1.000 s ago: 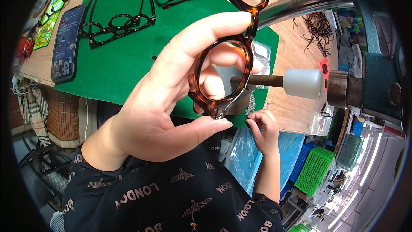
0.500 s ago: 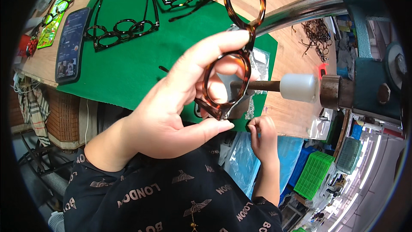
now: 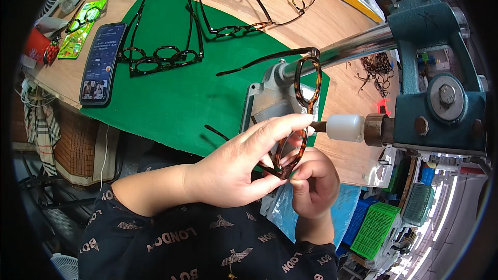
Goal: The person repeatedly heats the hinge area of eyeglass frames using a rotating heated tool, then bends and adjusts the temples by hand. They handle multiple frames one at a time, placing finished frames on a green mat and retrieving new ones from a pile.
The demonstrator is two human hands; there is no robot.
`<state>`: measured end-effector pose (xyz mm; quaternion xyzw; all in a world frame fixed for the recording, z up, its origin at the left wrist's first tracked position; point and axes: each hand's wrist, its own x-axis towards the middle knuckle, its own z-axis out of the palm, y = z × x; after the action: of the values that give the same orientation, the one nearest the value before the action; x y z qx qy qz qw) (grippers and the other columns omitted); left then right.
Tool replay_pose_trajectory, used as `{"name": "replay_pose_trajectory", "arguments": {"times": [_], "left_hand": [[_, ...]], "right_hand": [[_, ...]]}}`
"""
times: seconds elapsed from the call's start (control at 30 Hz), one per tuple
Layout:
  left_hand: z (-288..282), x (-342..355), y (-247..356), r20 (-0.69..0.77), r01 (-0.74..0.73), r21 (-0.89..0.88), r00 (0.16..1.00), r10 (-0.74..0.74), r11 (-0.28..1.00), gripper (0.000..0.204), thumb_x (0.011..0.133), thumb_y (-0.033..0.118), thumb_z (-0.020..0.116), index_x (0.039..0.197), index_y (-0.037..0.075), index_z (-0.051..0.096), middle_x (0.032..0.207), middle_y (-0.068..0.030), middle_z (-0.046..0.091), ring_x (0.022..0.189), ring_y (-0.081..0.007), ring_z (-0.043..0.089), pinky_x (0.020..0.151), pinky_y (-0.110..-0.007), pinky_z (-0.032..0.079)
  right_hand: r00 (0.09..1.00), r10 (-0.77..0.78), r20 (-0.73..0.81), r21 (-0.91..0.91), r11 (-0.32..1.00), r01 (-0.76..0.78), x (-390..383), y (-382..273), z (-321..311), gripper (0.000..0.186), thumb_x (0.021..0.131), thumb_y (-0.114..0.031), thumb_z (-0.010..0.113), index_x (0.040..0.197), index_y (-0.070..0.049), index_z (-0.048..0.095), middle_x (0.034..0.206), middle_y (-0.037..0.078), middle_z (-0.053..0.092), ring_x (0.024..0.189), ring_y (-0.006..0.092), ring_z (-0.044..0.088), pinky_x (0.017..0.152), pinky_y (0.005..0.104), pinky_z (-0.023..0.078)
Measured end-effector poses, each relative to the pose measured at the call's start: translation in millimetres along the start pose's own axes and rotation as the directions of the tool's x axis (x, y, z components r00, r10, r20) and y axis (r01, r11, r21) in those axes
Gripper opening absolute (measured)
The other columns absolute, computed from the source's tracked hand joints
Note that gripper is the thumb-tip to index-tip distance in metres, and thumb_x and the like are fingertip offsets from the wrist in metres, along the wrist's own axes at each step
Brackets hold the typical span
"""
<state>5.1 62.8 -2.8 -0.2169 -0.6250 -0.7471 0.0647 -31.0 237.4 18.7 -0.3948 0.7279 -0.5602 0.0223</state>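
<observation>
My left hand (image 3: 233, 163) is closed around a brown tortoiseshell glasses frame (image 3: 318, 80), which stands on end with one round rim above the other. One temple (image 3: 267, 61) reaches out to the left from the upper rim. At the lower rim's outer corner, the fingertips of my right hand (image 3: 316, 184) are pinched together, touching or nearly touching the frame. Whatever they hold is too small or hidden to name. Just behind the frame, a white plastic cylinder (image 3: 346, 127) sits on the rod of a teal metal press (image 3: 438, 103).
Several more glasses frames (image 3: 166, 65) lie on the green mat (image 3: 171, 109) and the wooden table beyond. A phone (image 3: 102, 65) rests at the mat's left edge. The press's steel column (image 3: 353, 46) crosses at right, near a heap of dark glasses parts (image 3: 378, 72).
The frame has come down, away from the camera, and turned more edge-on in my left hand. My right hand has risen to its lower corner. The view has shifted, showing more of the far table.
</observation>
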Motion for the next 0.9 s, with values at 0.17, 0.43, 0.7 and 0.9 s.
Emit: {"name": "replay_pose_trajectory", "arguments": {"times": [0.17, 0.43, 0.7, 0.9], "left_hand": [[2.7, -1.0, -1.7, -0.031, -0.075, 0.153, 0.996, 0.081, 0.985, 0.075, 0.071, -0.007, 0.063, 0.137, 0.001, 0.028, 0.125, -0.0168, 0.044, 0.108, -0.0221, 0.051, 0.073, -0.025, 0.050], [3.3, 0.2, 0.1, -0.026, 0.003, 0.103, 1.000, 0.000, 0.995, 0.075, 0.073, -0.006, 0.062, 0.138, 0.002, 0.025, 0.125, -0.0158, 0.043, 0.108, -0.0205, 0.050, 0.075, -0.025, 0.051], [4.2, 0.7, 6.4, -0.011, 0.156, -0.078, 0.988, -0.157, 0.985, 0.079, 0.073, -0.007, 0.062, 0.140, 0.003, 0.021, 0.129, -0.0136, 0.038, 0.112, -0.0185, 0.047, 0.074, -0.022, 0.051], [6.7, -0.2, 2.8, -0.025, 0.163, -0.140, 0.985, -0.168, 0.977, 0.083, 0.073, -0.007, 0.065, 0.141, 0.005, 0.019, 0.131, -0.0128, 0.038, 0.115, -0.0180, 0.046, 0.073, -0.021, 0.050]], "right_hand": [[1.000, -0.012, -0.015, -0.093, 0.996, 0.010, -0.6, -0.8, 0.4, 0.008, 0.080, -0.003, 0.062, 0.080, -0.002, 0.054, 0.077, 0.011, 0.060, 0.071, 0.0261, 0.059, 0.067, 0.0343, 0.048], [0.997, -0.071, -0.013, -0.196, 0.978, 0.067, 1.8, -1.2, -1.1, 0.007, 0.078, -0.002, 0.063, 0.078, -0.001, 0.056, 0.074, 0.010, 0.060, 0.068, 0.0262, 0.059, 0.063, 0.0340, 0.048], [0.999, -0.018, -0.036, -0.180, 0.984, 0.011, -0.5, -2.3, -3.5, 0.006, 0.078, -0.001, 0.062, 0.078, -0.001, 0.056, 0.073, 0.010, 0.059, 0.067, 0.0257, 0.059, 0.064, 0.0337, 0.048], [0.997, 0.056, -0.051, -0.133, 0.989, -0.062, 0.5, -4.3, -2.7, 0.007, 0.078, -0.002, 0.062, 0.079, -0.002, 0.055, 0.075, 0.011, 0.059, 0.070, 0.0254, 0.058, 0.067, 0.0322, 0.047]]}}
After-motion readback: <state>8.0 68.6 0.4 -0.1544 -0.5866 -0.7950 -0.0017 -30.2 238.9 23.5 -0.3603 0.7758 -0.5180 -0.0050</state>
